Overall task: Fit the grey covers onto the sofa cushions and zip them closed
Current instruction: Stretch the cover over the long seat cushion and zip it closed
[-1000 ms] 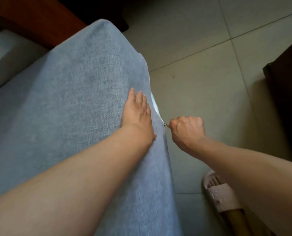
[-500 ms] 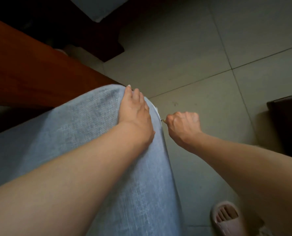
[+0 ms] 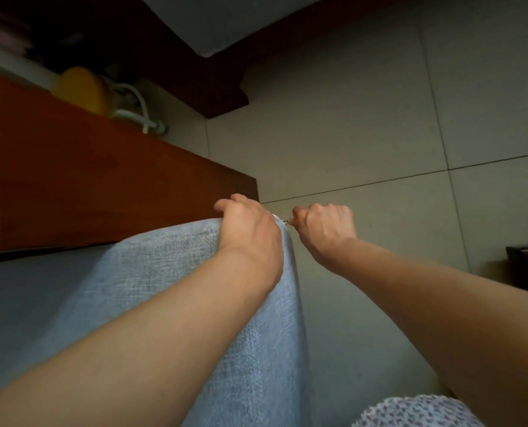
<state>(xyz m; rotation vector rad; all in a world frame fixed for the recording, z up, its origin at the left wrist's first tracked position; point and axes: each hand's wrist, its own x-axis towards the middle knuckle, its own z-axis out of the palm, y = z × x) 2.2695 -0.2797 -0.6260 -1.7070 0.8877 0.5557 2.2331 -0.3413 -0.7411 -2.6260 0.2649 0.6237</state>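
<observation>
The fingertips of the left hand (image 3: pixel 250 229) go over the far corner of the grey cover (image 3: pixel 151 291) and cannot be seen. The zipper pull (image 3: pixel 285 222) is very small; only a bright metal point shows at the curled fingers of the right hand (image 3: pixel 324 229), so the grip itself is not clear. The zipper line is hidden on the side of the cushion. The yellow object (image 3: pixel 81 89) behind the wooden furniture (image 3: pixel 102 180) is partly covered and cannot be identified. The patterned cloth (image 3: pixel 417 411) is cut off by the bottom edge.
</observation>
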